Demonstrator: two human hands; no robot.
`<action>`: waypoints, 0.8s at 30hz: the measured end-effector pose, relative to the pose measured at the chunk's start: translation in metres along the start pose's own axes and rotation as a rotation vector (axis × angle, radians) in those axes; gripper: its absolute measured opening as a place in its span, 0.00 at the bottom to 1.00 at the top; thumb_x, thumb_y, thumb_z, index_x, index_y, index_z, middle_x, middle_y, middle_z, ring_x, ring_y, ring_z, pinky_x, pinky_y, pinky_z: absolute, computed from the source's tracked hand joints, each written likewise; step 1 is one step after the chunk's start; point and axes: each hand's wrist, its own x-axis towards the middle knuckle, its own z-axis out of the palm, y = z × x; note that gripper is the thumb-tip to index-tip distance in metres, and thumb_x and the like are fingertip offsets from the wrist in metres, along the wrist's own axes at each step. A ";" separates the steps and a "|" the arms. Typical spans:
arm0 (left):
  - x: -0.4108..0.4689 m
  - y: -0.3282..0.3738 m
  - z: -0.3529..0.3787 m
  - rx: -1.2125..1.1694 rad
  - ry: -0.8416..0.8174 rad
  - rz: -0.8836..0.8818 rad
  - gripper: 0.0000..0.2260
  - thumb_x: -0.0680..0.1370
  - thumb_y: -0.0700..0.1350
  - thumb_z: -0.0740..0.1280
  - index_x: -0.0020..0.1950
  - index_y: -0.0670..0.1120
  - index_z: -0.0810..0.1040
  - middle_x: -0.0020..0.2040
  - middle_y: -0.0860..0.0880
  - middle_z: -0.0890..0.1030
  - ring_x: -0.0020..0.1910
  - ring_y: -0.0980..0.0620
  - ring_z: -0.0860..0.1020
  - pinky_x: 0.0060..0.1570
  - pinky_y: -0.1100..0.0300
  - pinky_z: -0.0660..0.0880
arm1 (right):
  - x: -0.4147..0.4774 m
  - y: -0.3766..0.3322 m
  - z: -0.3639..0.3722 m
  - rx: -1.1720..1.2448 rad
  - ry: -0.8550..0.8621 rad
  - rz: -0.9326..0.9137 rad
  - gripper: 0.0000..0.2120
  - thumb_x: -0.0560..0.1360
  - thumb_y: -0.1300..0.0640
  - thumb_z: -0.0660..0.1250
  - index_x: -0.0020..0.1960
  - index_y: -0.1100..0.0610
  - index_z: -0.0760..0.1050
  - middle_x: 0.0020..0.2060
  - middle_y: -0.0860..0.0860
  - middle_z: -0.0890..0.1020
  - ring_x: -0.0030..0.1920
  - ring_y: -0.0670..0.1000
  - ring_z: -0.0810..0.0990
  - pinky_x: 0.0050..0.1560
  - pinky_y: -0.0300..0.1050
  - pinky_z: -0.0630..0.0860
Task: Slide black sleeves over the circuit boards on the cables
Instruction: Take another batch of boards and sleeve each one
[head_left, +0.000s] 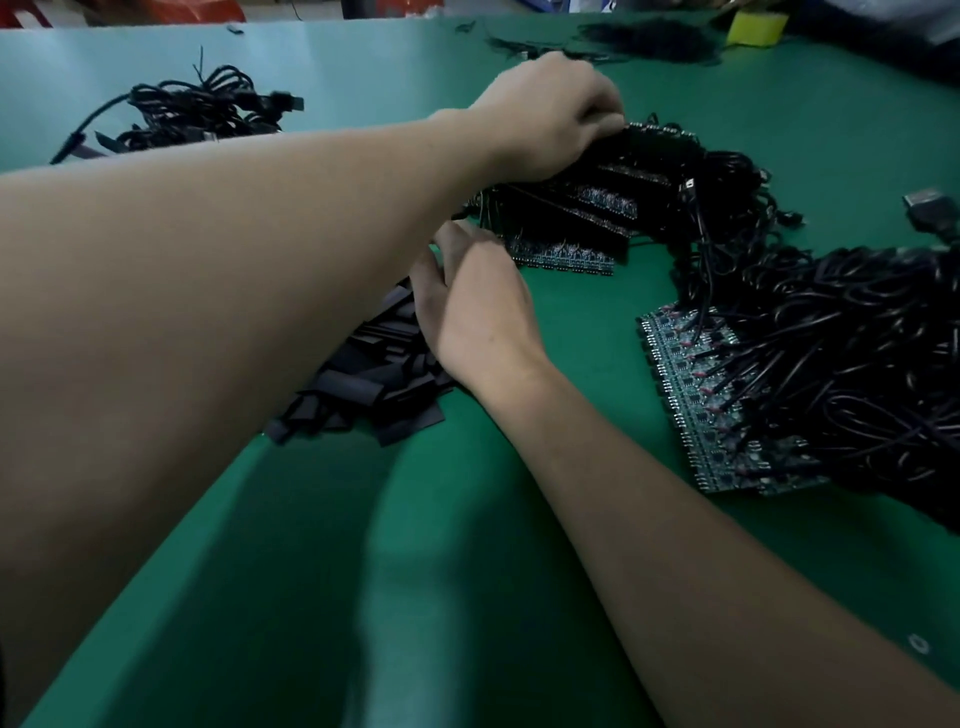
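I have the left hand (550, 114) reached across the green counter (571, 338), its fingers curled around the top of a fanned stack of circuit boards (597, 208) that stays joined to black cables (857, 338). My right hand (478, 306) lies nearer me, fingers fairly straight and spread, their tips at the edge of the loose pile of black sleeves (374, 379). A second row of boards (691, 395) lies flat on the right under the cables.
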 end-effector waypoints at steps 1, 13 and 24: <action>0.002 0.000 -0.001 0.040 0.031 0.013 0.16 0.86 0.53 0.57 0.66 0.50 0.80 0.62 0.47 0.83 0.61 0.42 0.79 0.58 0.49 0.76 | 0.000 0.000 0.000 -0.001 -0.004 0.004 0.08 0.83 0.53 0.58 0.48 0.54 0.72 0.47 0.51 0.76 0.52 0.56 0.76 0.49 0.48 0.69; 0.000 -0.005 -0.009 0.305 -0.029 0.286 0.15 0.87 0.45 0.57 0.70 0.44 0.75 0.53 0.38 0.84 0.51 0.37 0.82 0.49 0.45 0.77 | 0.004 0.003 0.002 -0.010 -0.049 0.009 0.15 0.85 0.50 0.55 0.60 0.56 0.77 0.56 0.53 0.80 0.59 0.55 0.75 0.52 0.48 0.70; 0.012 0.004 -0.006 0.495 -0.067 0.257 0.13 0.81 0.35 0.60 0.65 0.43 0.76 0.53 0.38 0.82 0.49 0.35 0.80 0.40 0.48 0.68 | 0.003 0.001 0.000 -0.051 0.071 0.069 0.09 0.83 0.54 0.60 0.50 0.57 0.75 0.49 0.54 0.78 0.55 0.56 0.76 0.53 0.51 0.72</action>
